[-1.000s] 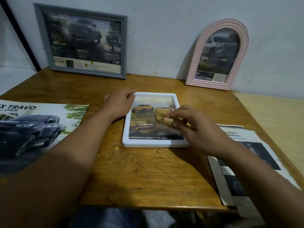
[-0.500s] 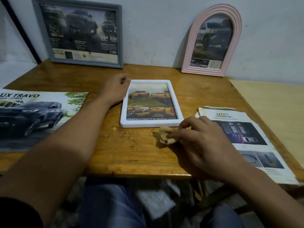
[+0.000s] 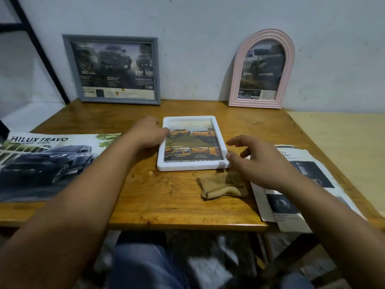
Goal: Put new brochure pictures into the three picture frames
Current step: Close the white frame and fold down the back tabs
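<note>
We are letting go of the cloth (image 3: 224,185); our right hand (image 3: 255,163) is reaching, fingers spread, for the white frame (image 3: 190,166), lying flat lengthwise on the counter (image 3: 166,197), while our left hand (image 3: 149,132) is gripping its left edge.

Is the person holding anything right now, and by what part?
The left hand grips the white frame by its left edge. The right hand touches its lower right corner, fingers spread, gripping nothing.
</note>
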